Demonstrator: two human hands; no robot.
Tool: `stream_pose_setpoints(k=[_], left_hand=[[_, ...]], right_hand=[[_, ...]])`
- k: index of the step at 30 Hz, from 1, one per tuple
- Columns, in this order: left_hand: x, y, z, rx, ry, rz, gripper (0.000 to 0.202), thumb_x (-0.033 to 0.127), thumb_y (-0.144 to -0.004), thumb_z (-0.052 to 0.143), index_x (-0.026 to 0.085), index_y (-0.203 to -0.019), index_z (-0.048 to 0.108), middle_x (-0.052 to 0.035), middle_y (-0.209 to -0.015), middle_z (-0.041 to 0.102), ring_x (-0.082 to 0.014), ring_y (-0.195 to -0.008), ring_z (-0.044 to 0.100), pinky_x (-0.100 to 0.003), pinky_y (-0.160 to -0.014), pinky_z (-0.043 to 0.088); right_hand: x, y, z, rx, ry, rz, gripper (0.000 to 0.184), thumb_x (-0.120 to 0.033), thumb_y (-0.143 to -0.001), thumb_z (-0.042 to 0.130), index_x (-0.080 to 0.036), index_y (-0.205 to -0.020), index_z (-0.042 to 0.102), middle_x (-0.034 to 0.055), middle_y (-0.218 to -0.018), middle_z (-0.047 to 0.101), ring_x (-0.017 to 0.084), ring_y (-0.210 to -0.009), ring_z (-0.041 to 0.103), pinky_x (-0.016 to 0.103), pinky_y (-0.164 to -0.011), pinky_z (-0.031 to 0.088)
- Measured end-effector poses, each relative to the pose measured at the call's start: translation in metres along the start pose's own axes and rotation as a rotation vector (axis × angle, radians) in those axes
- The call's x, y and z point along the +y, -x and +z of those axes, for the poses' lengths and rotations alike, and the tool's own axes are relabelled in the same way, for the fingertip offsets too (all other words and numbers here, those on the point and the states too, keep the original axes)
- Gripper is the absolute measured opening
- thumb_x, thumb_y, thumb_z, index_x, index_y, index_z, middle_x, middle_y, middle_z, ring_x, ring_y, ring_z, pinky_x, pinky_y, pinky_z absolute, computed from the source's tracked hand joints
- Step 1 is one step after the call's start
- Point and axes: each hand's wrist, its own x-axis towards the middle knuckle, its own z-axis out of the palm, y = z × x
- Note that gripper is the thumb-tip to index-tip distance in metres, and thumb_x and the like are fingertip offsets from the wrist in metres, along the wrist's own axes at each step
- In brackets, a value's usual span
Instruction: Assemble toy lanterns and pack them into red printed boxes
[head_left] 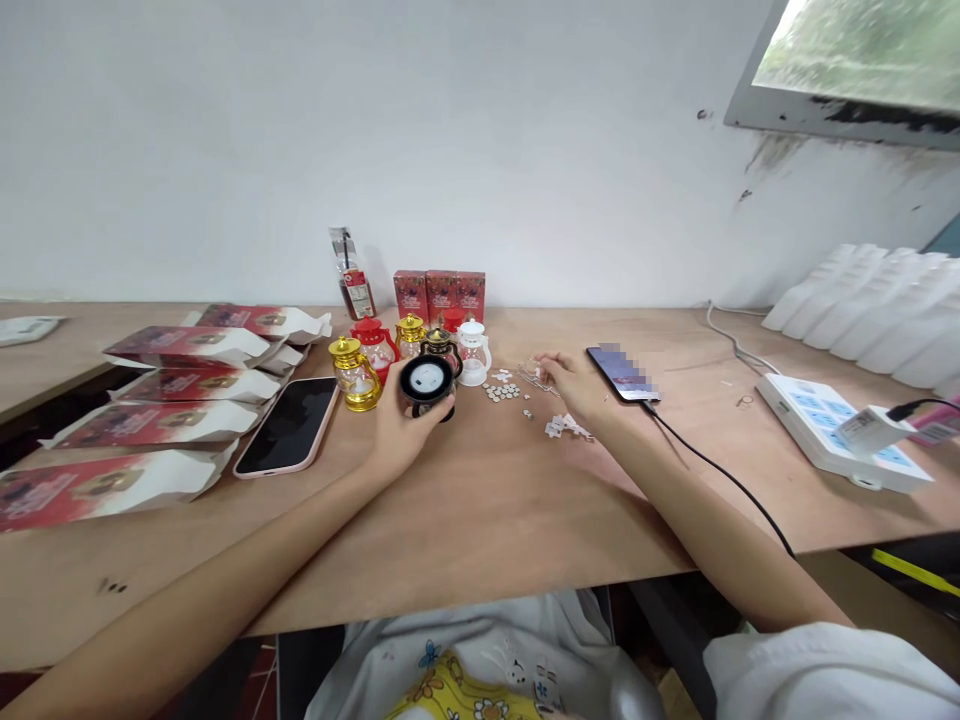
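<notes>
My left hand [401, 425] is closed around a small black lantern [427, 378], tipped so that its round base with a white disc faces me. Just behind it stand several mini lanterns: a gold lantern [355, 375], a red lantern [373, 343] and a white lantern [472, 352] among them. Over a little heap of thin wire-like pieces [529, 373], my right hand [564, 378] has its fingertips drawn together; what is between them is too small to make out. Button cells [501, 391] and small white pieces [566, 427] lie close by.
Red printed boxes [165, 422], flattened, lie at the left beside a pink-edged phone [289, 427]. Another phone [622, 374], on a black cable, lies right of my hand. A power strip [840, 430] and white plastic stacks [870, 310] occupy the right. Upright red boxes [440, 294] and a bottle [357, 292] stand behind.
</notes>
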Motion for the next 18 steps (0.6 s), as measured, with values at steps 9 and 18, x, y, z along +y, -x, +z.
stream_pose_setpoints(k=[9, 18], left_hand=[[-0.006, -0.017, -0.007, 0.213, 0.23, -0.312, 0.041, 0.037, -0.058, 0.075, 0.016, -0.091, 0.062, -0.0056, -0.096, 0.066, -0.0195, -0.091, 0.062, -0.034, -0.087, 0.049], [-0.013, -0.017, -0.007, 0.217, 0.305, -0.378, 0.041, 0.043, -0.06, 0.074, 0.015, -0.089, 0.066, -0.0039, -0.091, 0.067, -0.0198, -0.086, 0.062, -0.032, -0.083, 0.049]], right_hand=[[-0.024, 0.035, 0.024, -0.669, -0.326, 0.34, 0.018, -0.03, -0.07, 0.072, -0.014, -0.071, 0.064, 0.0051, -0.079, 0.07, 0.01, -0.072, 0.064, 0.025, -0.072, 0.054], [-0.019, 0.038, 0.03, -0.655, -0.083, 0.2, 0.027, -0.04, -0.065, 0.074, -0.014, -0.067, 0.069, -0.0022, -0.057, 0.058, 0.005, -0.052, 0.046, 0.019, -0.048, 0.037]])
